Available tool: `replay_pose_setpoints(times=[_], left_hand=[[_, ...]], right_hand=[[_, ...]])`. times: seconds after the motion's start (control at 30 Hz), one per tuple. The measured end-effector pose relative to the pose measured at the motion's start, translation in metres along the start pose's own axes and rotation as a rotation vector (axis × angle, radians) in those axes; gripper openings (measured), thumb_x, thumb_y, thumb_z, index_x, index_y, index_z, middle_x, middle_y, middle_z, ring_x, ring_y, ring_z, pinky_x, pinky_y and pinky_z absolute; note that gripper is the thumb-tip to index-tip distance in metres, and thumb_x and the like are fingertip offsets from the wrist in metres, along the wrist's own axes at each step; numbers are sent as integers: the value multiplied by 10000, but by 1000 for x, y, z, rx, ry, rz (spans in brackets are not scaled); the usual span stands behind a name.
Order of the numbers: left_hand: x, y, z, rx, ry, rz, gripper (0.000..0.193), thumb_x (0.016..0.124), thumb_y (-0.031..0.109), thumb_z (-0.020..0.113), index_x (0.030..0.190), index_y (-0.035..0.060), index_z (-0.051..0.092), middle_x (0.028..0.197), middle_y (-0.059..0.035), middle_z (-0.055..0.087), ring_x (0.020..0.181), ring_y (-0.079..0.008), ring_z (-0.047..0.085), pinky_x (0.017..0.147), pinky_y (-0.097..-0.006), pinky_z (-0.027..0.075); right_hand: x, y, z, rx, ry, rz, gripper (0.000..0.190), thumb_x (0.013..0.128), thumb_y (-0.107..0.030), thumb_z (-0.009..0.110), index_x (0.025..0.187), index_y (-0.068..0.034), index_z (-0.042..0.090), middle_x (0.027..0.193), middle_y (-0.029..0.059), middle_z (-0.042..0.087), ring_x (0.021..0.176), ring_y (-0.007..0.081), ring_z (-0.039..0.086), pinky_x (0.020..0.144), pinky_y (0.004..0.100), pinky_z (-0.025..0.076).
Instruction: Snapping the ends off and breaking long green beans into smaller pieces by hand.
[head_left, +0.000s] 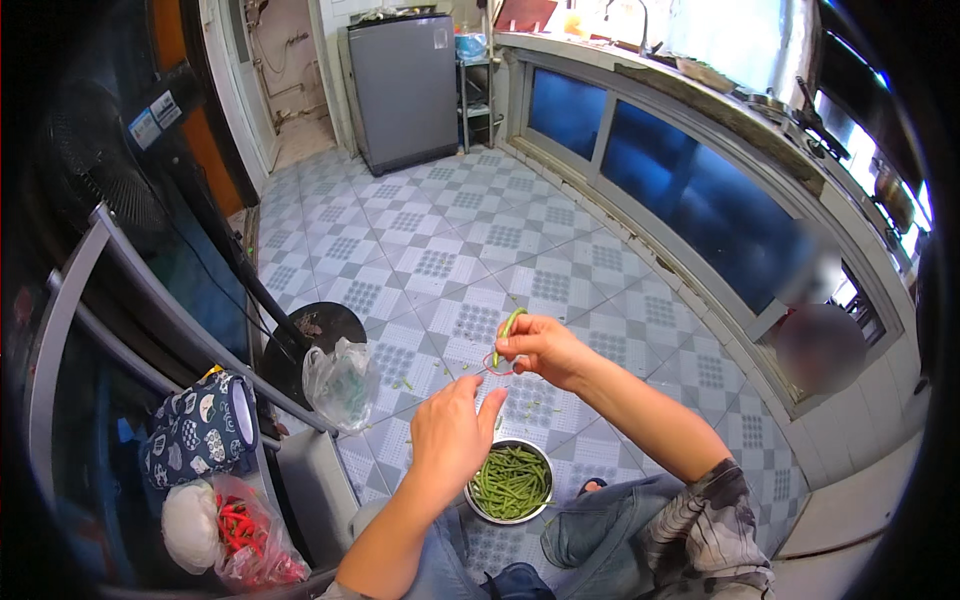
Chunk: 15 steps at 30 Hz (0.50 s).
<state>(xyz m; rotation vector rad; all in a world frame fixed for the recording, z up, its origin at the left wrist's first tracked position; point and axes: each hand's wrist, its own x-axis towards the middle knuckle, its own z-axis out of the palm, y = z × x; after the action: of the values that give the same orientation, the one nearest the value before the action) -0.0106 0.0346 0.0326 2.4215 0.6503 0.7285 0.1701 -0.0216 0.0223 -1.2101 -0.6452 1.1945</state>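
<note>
My right hand (546, 351) pinches a green bean (511, 327) upright between thumb and fingers. A thin red loop (489, 366), perhaps string or a rubber band, hangs at the same fingers. My left hand (454, 426) is just below and to the left, back upward, its thumb apart from its forefinger. The other left fingers are hidden, so I cannot see whether they hold anything. Beneath the hands, between my legs, a round metal bowl (550, 491) full of cut green beans (512, 480) rests on the tiled floor.
Bean scraps (406, 382) dot the floor. At left are a clear plastic bag (341, 382), a standing fan's round base (330, 319), a metal-framed chair (150, 300), a patterned fabric bag (202, 431) and bagged red chillies (240, 525). A washing machine (405, 90) and counter (600, 56) stand beyond.
</note>
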Motion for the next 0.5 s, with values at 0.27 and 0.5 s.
replay_pose_setpoints(times=[0.27, 0.5], left_hand=[[4, 20, 28, -395, -158, -47, 218, 851, 196, 505, 776, 17, 604, 658, -108, 617, 612, -236, 609, 558, -334, 454], [-3, 31, 46, -705, -234, 78, 153, 837, 128, 517, 787, 10, 601, 638, -94, 591, 596, -229, 584, 556, -331, 445]], right_hand=[[-68, 7, 11, 51, 204, -160, 160, 823, -216, 587, 833, -62, 543, 716, -1, 535, 602, 77, 485, 514, 228, 414], [-79, 23, -31, 528, 291, -32, 168, 868, -229, 518, 820, -69, 531, 710, 20, 526, 605, 103, 485, 537, 237, 423]])
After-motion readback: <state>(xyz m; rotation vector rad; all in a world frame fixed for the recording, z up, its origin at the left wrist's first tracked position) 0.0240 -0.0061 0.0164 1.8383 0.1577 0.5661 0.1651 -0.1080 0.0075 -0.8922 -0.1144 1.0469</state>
